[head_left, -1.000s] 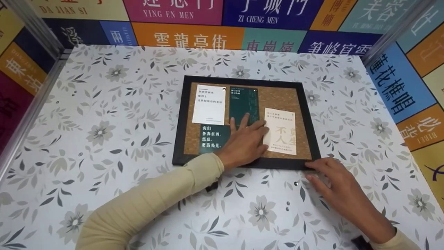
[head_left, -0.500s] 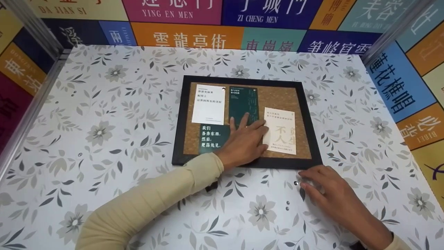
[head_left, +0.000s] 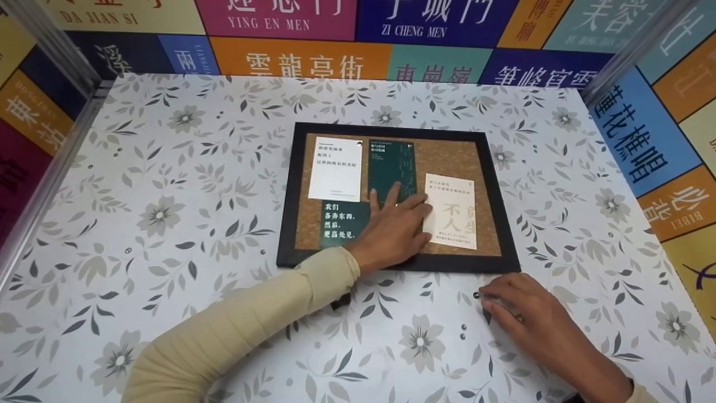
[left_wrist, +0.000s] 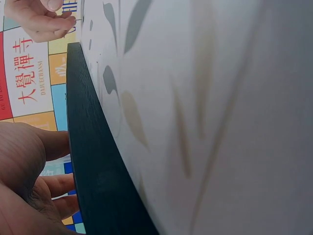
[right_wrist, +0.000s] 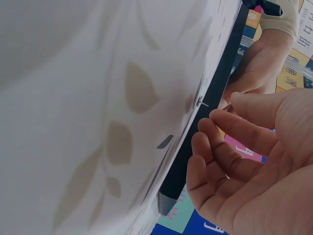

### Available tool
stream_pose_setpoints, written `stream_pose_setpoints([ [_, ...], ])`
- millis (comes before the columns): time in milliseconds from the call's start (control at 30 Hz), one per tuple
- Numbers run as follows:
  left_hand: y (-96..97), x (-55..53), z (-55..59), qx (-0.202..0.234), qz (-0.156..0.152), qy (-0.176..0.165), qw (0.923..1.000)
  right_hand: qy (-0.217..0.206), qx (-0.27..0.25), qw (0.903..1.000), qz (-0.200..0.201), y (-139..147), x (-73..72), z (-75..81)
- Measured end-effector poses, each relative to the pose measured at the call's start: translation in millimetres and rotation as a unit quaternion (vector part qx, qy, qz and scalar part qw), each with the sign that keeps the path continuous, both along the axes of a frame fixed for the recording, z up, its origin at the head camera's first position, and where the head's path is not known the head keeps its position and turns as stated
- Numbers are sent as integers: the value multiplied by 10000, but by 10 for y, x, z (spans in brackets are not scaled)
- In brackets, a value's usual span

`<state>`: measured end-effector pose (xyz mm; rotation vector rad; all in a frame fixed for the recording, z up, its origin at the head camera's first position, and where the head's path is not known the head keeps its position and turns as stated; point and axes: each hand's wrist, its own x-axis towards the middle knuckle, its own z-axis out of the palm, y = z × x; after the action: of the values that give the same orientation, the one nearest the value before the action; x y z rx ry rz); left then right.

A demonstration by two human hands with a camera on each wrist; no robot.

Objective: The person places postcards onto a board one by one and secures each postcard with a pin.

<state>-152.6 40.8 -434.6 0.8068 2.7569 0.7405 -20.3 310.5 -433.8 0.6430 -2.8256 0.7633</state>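
A cork board [head_left: 454,154] in a black frame lies flat on the table. My left hand [head_left: 391,232] rests on it with fingers spread, partly covering two dark green cards [head_left: 391,162]. Its little-finger side is by a cream card [head_left: 452,212]. In the left wrist view, the left hand [left_wrist: 29,171] is beside the black frame edge [left_wrist: 93,147]. Just below the frame's lower right corner is my right hand [head_left: 528,310], fingers loosely bent. Its fingertips are by a small thumbtack [head_left: 476,295] on the table. In the right wrist view, the tack [right_wrist: 202,103] shows its thin point, apart from the fingers.
A white card [head_left: 335,168] lies at the upper left of the board. The table [head_left: 224,313] has a leaf and flower print. Colourful panels with lettering [head_left: 302,64] stand behind it and at both sides.
My right hand has left the frame's lower right corner and moved slightly down and left, to beside the thumbtack. The left hand stays in place on the board.
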Motion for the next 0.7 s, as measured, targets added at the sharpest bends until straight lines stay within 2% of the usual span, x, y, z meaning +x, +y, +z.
stream_pose_setpoints([
  [400, -3, -4, 2, 85, 26, 0, 10000, -119, 22, 9999, 25, 6, 2, 4],
  [700, 6, -8, -23, 148, 46, -54, 9999, -412, 89, 9990, -143, -7, 29, 11],
])
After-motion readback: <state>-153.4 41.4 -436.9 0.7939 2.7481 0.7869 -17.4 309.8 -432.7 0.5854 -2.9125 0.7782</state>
